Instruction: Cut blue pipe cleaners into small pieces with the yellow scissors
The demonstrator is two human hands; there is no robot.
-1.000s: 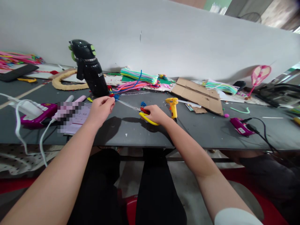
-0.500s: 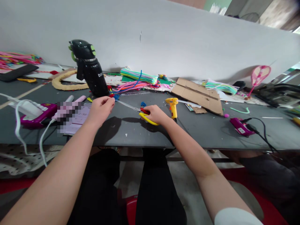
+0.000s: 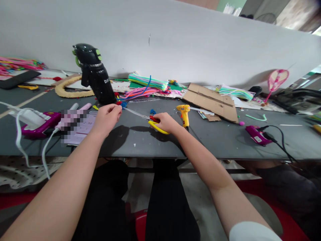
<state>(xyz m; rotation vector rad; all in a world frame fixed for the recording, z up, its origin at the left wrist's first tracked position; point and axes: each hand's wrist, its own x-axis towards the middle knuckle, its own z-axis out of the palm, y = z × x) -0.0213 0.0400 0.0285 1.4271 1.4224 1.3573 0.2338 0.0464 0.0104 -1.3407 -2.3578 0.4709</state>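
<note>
My right hand (image 3: 167,123) is closed around the handles of the scissors (image 3: 158,128), which are yellow and red. Their metal blades point left, and the tips reach a fuzzy blue pipe cleaner piece (image 3: 123,104) at the fingertips of my left hand (image 3: 108,117). The fingers of that hand are pinched together, and they hide part of what they hold. Some red shows just behind them. On the table between the hands lies a small blue fuzzy scrap (image 3: 152,111).
A black bottle (image 3: 101,82) stands behind my left hand. A yellow glue gun (image 3: 185,115) lies right of my right hand, before cardboard (image 3: 213,102). Pipe cleaner bundles (image 3: 147,82) lie along the wall. Purple power strips (image 3: 258,135) with cables and a phone-like screen (image 3: 81,130) flank the work.
Almost nothing differs. The view has shifted very slightly; both hands, the scissors and the blue pipe cleaner piece keep the same positions.
</note>
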